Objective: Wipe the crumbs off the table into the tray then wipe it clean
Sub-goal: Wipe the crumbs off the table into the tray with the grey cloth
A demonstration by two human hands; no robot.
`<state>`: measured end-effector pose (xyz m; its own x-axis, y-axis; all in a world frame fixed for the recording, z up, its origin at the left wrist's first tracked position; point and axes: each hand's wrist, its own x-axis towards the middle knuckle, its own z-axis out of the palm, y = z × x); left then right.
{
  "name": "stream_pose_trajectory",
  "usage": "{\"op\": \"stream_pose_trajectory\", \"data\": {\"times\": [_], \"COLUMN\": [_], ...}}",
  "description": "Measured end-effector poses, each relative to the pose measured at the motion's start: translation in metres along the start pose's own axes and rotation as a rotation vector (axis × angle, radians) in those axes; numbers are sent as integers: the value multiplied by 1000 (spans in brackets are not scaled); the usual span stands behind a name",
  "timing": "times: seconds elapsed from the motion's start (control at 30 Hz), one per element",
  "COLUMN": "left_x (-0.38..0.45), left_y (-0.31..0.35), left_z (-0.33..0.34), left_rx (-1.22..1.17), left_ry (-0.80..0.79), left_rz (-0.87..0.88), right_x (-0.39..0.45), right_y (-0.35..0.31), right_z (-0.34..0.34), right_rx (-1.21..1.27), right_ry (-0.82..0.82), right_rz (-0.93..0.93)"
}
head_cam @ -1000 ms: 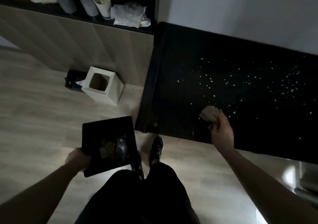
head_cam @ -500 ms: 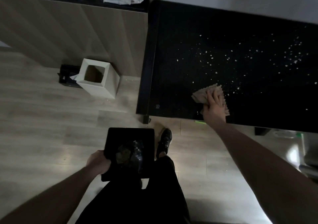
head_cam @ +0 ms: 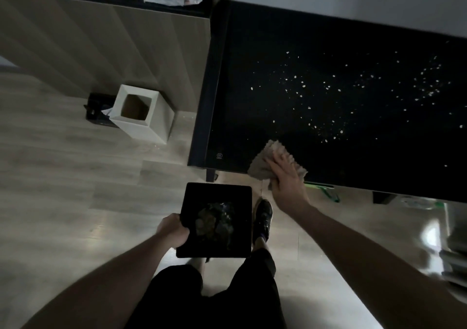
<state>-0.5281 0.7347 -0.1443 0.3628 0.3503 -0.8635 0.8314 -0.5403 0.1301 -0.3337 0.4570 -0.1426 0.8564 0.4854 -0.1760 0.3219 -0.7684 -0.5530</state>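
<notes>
We look down on a black worktop [head_cam: 328,50] whose near edge runs across the right half of the view. Pale crumbs [head_cam: 326,87] lie scattered over its surface, thickest toward the middle and the far right, well apart from the near left corner. Our right hand [head_cam: 286,177] lies at the near edge of the worktop with its fingers spread and flat, pressing a beige cloth [head_cam: 267,158] down on the surface; the grip there is apart, the fingers straight rather than curled, and part of the cloth hangs over the edge. The nearest crumbs sit just beyond the cloth.

Our left hand [head_cam: 173,231] holds a black square tray [head_cam: 237,194] by its left rim, the grip clamped on that edge with the thumb on top. The tray hangs below the level of the worktop and to the left of the cloth, over the floor and in front of our legs. In its middle lies a dark, glossy heap [head_cam: 214,223] that we cannot make out in the dim light.

On the wooden floor [head_cam: 63,177] to the left stands a white square bin [head_cam: 141,113], open at the top, with a small dark object [head_cam: 94,108] touching its left side. A black shoe [head_cam: 262,217] shows between tray and right forearm
</notes>
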Motion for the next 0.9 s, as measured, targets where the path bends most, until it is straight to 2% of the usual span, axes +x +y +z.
{"op": "stream_pose_trajectory", "data": {"times": [0.1,0.17,0.23,0.33,0.5,0.63,0.73,0.83,0.9], "left_x": [-7,-13,-20,-28,-35,-44,-50,-48,-44], "left_y": [23,34,45,58,78,96,109,116,117], "left_z": [9,14,18,24,38,47,51,56,61], "left_rx": [-32,-63,-91,-134,-163,-129,-123,-141,-150], "left_ry": [21,19,18,36,54,73,80,85,83], "left_rz": [-19,-40,-57,-80,-58,-80,-97,-123,-151], "right_x": [-29,-54,-68,-58,-9,50,95,131,144], "right_y": [-23,-39,-44,-33,2,50,85,111,119], "right_z": [21,32,32,6,-83,-140,-152,-142,-127], "right_rx": [17,188,187,303,407,276,97,-12,-120], "right_ry": [-61,-246,-278,-224,-63,49,74,35,-29], "right_rz": [-143,-122,-229,-25,99,72,28,64,24]}}
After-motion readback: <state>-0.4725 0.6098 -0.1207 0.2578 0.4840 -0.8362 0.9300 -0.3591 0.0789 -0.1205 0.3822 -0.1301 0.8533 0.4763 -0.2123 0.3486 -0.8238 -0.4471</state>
